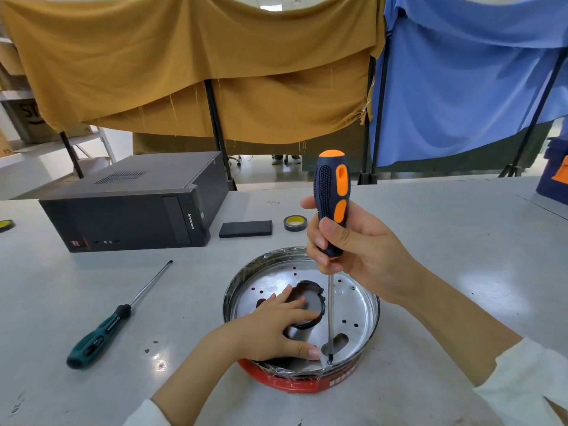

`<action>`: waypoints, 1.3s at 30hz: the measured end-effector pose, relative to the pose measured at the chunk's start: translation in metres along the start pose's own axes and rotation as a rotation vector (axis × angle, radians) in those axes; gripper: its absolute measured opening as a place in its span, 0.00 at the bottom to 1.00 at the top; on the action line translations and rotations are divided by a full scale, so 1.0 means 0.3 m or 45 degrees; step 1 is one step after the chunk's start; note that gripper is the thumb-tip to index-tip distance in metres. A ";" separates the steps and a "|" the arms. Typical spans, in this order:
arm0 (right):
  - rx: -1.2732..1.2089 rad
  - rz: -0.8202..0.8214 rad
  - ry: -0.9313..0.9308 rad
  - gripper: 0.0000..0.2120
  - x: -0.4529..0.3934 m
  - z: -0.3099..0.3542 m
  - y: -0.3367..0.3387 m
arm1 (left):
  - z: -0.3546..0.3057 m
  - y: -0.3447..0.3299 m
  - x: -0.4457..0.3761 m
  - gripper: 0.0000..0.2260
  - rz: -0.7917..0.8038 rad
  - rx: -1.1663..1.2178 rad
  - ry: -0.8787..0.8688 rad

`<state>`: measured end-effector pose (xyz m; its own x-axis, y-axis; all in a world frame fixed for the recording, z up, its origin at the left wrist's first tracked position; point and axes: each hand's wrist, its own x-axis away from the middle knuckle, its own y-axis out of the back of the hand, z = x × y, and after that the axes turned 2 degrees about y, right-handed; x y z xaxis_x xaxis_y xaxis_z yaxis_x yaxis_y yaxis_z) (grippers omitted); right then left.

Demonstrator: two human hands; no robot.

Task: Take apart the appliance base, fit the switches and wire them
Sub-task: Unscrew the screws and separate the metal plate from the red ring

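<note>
On base (353, 305) — right hand (353, 250) grips upright screwdriver (331, 204).

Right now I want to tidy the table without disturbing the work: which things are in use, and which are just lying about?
In use:
base, steadied by the left hand
orange screwdriver, upright in the right hand, tip at the base's near rim

Lying about:
green screwdriver
computer
black block
tape roll
second tape roll at the left edge

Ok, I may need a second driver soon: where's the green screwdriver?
The green screwdriver lies on the table, left of the appliance base and in front of the black computer case.
</note>
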<state>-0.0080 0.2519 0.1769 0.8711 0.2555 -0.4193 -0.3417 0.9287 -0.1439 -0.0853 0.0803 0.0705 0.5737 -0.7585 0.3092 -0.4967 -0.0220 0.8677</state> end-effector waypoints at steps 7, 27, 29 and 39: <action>0.002 -0.004 0.007 0.14 0.004 0.001 -0.004 | -0.009 0.005 0.006 0.33 0.002 0.003 0.002; -0.112 -0.019 0.033 0.14 -0.002 -0.030 -0.056 | -0.046 0.007 0.017 0.18 -0.076 0.233 -0.147; -0.229 -0.005 -0.004 0.14 -0.004 -0.029 -0.054 | -0.042 0.006 0.019 0.19 -0.068 0.254 -0.133; -0.192 -0.111 0.045 0.13 0.006 -0.041 -0.069 | -0.040 0.008 0.024 0.20 -0.057 0.279 -0.120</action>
<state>-0.0037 0.2297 0.1681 0.8879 0.1637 -0.4299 -0.3165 0.8955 -0.3128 -0.0746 0.0827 0.0794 0.5399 -0.8108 0.2259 -0.6077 -0.1898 0.7712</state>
